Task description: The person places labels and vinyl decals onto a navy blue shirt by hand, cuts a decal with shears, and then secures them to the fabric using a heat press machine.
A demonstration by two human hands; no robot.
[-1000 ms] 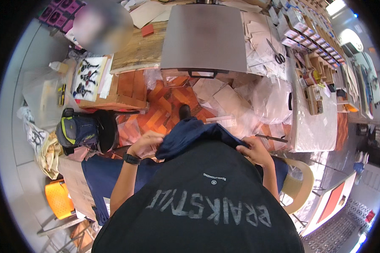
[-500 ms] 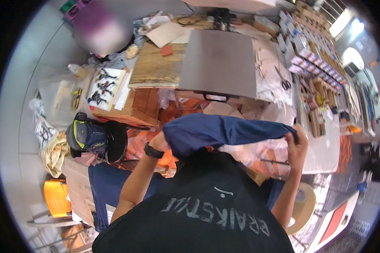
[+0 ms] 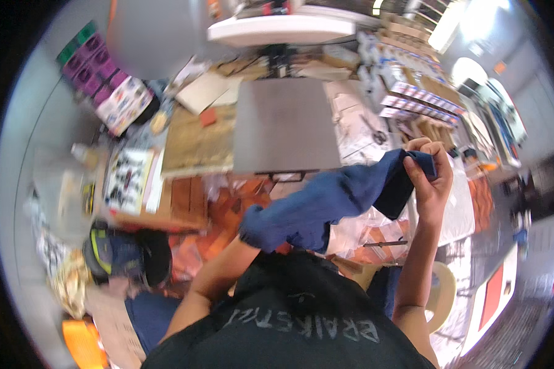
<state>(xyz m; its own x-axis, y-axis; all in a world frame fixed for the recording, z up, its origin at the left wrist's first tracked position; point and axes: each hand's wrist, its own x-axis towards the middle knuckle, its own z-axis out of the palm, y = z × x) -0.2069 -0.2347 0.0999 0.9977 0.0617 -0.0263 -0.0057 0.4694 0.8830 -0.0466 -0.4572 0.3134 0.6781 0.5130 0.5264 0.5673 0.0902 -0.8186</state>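
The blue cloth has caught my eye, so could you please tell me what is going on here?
A person in a black shirt is holding up the blue cloth. The right hand grips one end of it, raised higher than the other. The left forearm ends at the lower end, where the cloth hides that hand. Beyond the cloth is a grey panel.

R fingers (image 3: 439, 153) curled (forearm (image 3: 420, 258) up)
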